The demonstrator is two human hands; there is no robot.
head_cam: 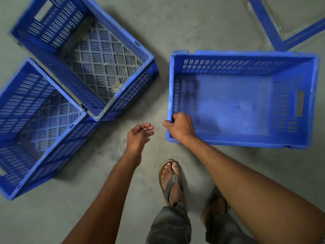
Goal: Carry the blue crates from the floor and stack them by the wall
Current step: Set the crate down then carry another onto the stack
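Note:
A shallow blue crate with a solid bottom (233, 106) stands on the grey floor at the right. My right hand (179, 127) grips its near left corner, fingers curled over the rim. My left hand (139, 136) hovers open over the bare floor just left of that corner, holding nothing. At the left are two deeper slotted blue crates: one (84, 50) lies tilted across the rim of the other (35, 124).
A blue frame or crate edge (267, 23) shows at the top right corner. My sandalled feet (171, 182) stand on the concrete floor below the hands. Open floor lies between the crate groups.

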